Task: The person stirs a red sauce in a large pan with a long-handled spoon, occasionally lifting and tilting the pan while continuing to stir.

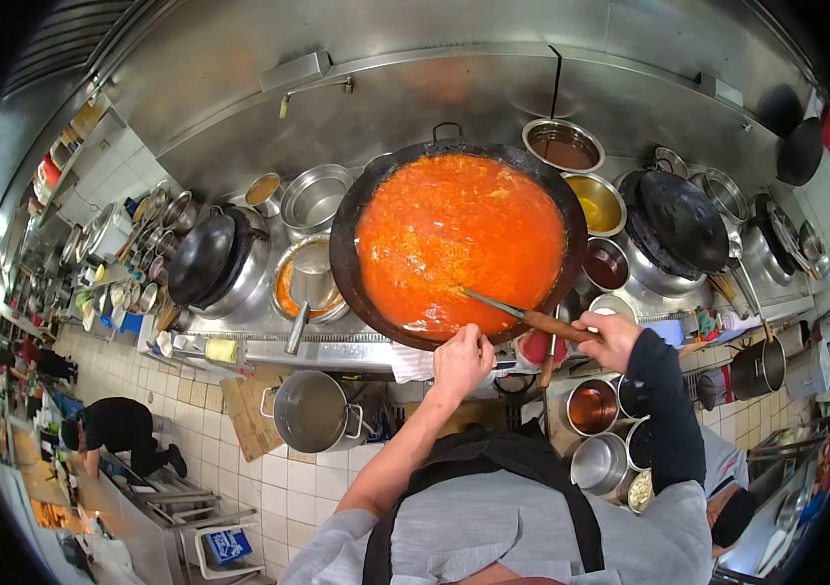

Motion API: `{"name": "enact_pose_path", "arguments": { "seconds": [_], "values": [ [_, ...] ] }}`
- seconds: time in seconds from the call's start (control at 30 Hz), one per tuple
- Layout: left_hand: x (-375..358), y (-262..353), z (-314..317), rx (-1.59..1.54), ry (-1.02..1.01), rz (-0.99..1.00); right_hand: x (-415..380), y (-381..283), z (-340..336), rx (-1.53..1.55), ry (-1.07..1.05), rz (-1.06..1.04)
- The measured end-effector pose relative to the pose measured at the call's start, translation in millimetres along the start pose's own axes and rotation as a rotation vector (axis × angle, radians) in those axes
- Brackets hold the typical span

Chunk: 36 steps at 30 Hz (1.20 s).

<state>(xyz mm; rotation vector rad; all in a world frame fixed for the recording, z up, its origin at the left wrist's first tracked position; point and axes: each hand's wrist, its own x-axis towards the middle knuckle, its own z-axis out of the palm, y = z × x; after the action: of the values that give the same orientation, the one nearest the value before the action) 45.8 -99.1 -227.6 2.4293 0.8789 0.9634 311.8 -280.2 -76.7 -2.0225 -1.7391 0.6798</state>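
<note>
A large black wok (342, 258) full of orange-red liquid (464, 229) stands on the stove in the middle. My right hand (612, 339) is closed round the wooden handle (556, 325) of a metal utensil, whose far end dips into the liquid. At the wok's near rim, my left hand (464, 361) is closed with its fingers curled; what it grips, if anything, is hidden. A white cloth (412, 363) hangs from the stove edge just left of that hand.
Bowls of sauce (563, 146) and yellow liquid (595, 205) sit right of the wok. A steel pot (310, 411) stands below left. Black woks (202, 261) flank both sides. One person (120, 434) bends at the left; another (727, 507) is at the lower right.
</note>
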Motion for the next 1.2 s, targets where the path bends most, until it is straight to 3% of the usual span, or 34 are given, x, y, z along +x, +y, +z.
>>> {"name": "enact_pose_path", "arguments": {
  "seconds": [0.17, 0.5, 0.77, 0.9, 1.03, 1.2],
  "values": [
    [3, 2, -1, 0.026, 0.027, 0.003, -11, -19, -28, -0.135, 0.081, 0.119],
    [7, 4, 0, 0.024, 0.071, 0.023, 62, 9, 20, -0.237, 0.147, 0.284],
    [6, 4, 1, 0.049, 0.086, 0.042, 148, 63, 70, -0.154, 0.231, 0.179],
    [5, 2, 2, 0.048, 0.08, 0.045, 177, 71, 89, 0.059, 0.316, 0.051],
    [4, 3, 1, 0.032, 0.075, 0.043, 177, 39, 88, 0.169, 0.193, 0.157],
    [2, 1, 3, 0.043, 0.055, 0.017, 155, 34, 97, 0.153, 0.193, 0.0]
  ]
}}
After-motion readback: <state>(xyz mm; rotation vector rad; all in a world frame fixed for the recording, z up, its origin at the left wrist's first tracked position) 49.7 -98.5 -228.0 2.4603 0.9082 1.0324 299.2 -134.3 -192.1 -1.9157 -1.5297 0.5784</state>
